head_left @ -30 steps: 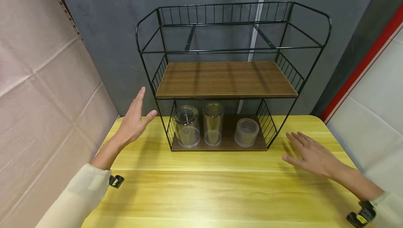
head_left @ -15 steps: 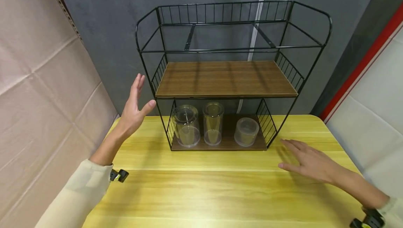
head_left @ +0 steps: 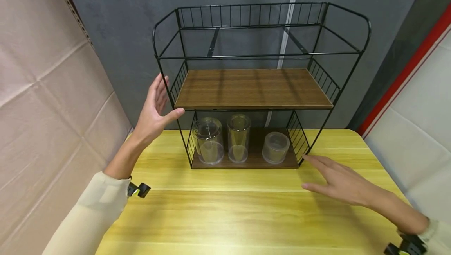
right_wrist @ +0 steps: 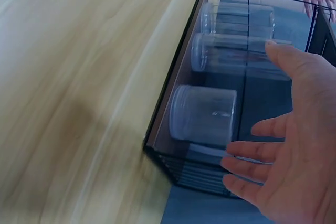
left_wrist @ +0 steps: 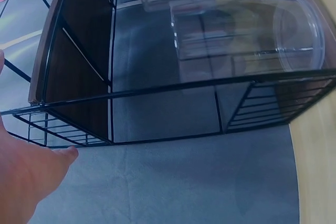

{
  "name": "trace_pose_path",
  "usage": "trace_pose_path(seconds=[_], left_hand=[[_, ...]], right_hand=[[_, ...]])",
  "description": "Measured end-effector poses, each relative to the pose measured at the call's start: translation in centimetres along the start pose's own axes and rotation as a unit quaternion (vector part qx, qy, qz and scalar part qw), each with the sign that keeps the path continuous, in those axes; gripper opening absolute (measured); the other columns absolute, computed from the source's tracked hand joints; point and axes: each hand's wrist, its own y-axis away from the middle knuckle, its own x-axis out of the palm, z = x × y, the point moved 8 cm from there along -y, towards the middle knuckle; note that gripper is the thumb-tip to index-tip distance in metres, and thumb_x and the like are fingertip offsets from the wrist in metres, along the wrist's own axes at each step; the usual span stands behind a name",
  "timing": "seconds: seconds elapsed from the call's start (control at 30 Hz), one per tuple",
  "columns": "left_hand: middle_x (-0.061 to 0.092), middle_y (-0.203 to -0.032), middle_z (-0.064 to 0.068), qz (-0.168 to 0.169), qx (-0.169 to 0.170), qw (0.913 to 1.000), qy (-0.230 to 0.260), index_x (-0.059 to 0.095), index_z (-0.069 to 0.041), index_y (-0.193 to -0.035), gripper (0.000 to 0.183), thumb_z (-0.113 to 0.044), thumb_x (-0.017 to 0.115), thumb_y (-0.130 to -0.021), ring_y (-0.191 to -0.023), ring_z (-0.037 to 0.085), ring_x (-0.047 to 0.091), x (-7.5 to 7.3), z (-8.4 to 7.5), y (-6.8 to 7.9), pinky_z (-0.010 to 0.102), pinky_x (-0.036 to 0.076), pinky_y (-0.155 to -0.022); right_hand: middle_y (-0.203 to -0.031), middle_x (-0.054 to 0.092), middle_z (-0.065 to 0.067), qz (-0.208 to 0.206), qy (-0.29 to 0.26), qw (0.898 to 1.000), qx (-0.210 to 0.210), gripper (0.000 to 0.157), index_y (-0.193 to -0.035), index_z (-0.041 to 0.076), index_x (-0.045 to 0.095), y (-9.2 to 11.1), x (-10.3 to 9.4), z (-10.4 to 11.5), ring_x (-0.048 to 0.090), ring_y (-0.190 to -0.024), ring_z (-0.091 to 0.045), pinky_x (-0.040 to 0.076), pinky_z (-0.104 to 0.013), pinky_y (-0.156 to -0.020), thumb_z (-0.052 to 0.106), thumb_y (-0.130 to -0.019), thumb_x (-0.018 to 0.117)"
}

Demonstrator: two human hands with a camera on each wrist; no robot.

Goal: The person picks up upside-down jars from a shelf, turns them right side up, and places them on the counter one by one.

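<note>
1. rack (head_left: 258, 110): black wire frame, standing upright on table (head_left: 225, 216). left/right below are as the person is facing it.
2. left hand (head_left: 149, 116): hovering at rack's left side, level with upper board (head_left: 253, 88). fingers are extending, thumb is standing wide apart, left front post of rack is running between thumb and fingers in head view. can't tell if skin is touching metal.
3. right hand (head_left: 341, 180): hovering palm inward just beside rack's lower right front corner. thumb is spreading wide from fingers, fingers are bending loosely. fingertips are overlapping the corner post in head view; contact can't be told.
4. wide jar (head_left: 208, 143): clear, standing upright at left end of rack's bottom board (head_left: 255, 157).
5. tall jar (head_left: 239, 139): clear, narrower, standing upright just right of wide jar, inside rack.
6. short jar (head_left: 276, 148): clear or frosted, sitting near right end of rack's bottom board, well apart from tall jar.
7. upper board: brown wood grain, lying flat midway up rack, over the jars, catching bar shadows.
8. top tier of rack: two flat crossbars are running front to back.
9. grey backdrop (head_left: 116, 20): hanging behind rack.
10. pale sleeves (head_left: 89, 212): covering both forearms, in front of rack.
</note>
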Motion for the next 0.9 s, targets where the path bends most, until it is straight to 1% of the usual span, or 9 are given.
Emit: trace_pose_path(seconds=[0.17, 0.33, 0.43, 0.6, 0.73, 0.9], left_hand=[[0.015, -0.177, -0.007, 0.006, -0.011, 0.9999, 0.003, 0.01, -0.027, -0.171, 0.108, -0.024, 0.084, -0.093, -0.163, 0.01, 0.012, 0.5, -0.2, -0.5, 0.048, 0.017, -0.133], [0.016, -0.177, -0.007, 0.011, -0.017, 0.9998, -0.006, 0.013, -0.031, -0.171, 0.107, -0.022, 0.085, -0.092, -0.163, 0.01, 0.014, 0.8, -0.4, -0.6, 0.052, 0.02, -0.131], [0.017, -0.176, -0.008, 0.01, -0.018, 0.9997, -0.01, 0.014, -0.032, -0.17, 0.107, -0.019, 0.085, -0.092, -0.162, 0.01, 0.015, 0.9, -0.4, -0.7, 0.049, 0.021, -0.131], [0.017, -0.176, -0.01, 0.014, -0.016, 0.9998, -0.007, 0.014, -0.03, -0.171, 0.107, -0.016, 0.085, -0.092, -0.162, 0.008, 0.014, 1.3, -0.5, -0.9, 0.039, 0.021, -0.132], [0.017, -0.176, -0.013, 0.013, -0.026, 0.9995, -0.014, 0.015, -0.029, -0.171, 0.106, -0.018, 0.085, -0.092, -0.161, 0.007, 0.016, 1.5, -0.4, -1.0, 0.041, 0.022, -0.131], [0.016, -0.176, -0.012, 0.013, -0.035, 0.9993, -0.001, 0.015, -0.026, -0.171, 0.106, -0.014, 0.085, -0.092, -0.161, 0.008, 0.019, 1.6, -0.3, -1.0, 0.037, 0.024, -0.13]], right_hand=[[-0.152, 0.053, -0.028, -0.029, 0.002, 0.999, -0.023, 0.088, -0.162, 0.008, 0.043, -1.0, -0.6, 1.2, 0.056, -0.133, -0.051, 0.056, -0.068, -0.092, 0.058, -0.095, 0.074], [-0.155, 0.051, -0.027, -0.041, -0.001, 0.999, -0.031, 0.09, -0.163, 0.006, 0.041, -2.2, -0.6, 2.0, 0.053, -0.138, -0.049, 0.053, -0.069, -0.1, 0.057, -0.096, 0.073], [-0.155, 0.05, -0.028, -0.05, -0.003, 0.998, -0.036, 0.091, -0.162, 0.004, 0.04, -3.2, -0.4, 2.3, 0.052, -0.138, -0.049, 0.051, -0.068, -0.103, 0.056, -0.096, 0.074], [-0.153, 0.049, -0.033, -0.062, -0.006, 0.997, -0.037, 0.092, -0.161, -0.002, 0.039, -5.1, 0.1, 2.3, 0.051, -0.138, -0.051, 0.05, -0.068, -0.105, 0.052, -0.095, 0.076], [-0.155, 0.046, -0.034, -0.069, -0.016, 0.997, -0.032, 0.093, -0.16, -0.005, 0.038, -6.7, 0.8, 2.1, 0.047, -0.141, -0.053, 0.046, -0.067, -0.11, 0.048, -0.095, 0.078], [-0.156, 0.044, -0.034, -0.077, -0.024, 0.996, -0.025, 0.091, -0.159, -0.005, 0.039, -8.2, 1.5, 1.7, 0.044, -0.142, -0.055, 0.044, -0.068, -0.111, 0.045, -0.095, 0.08]])
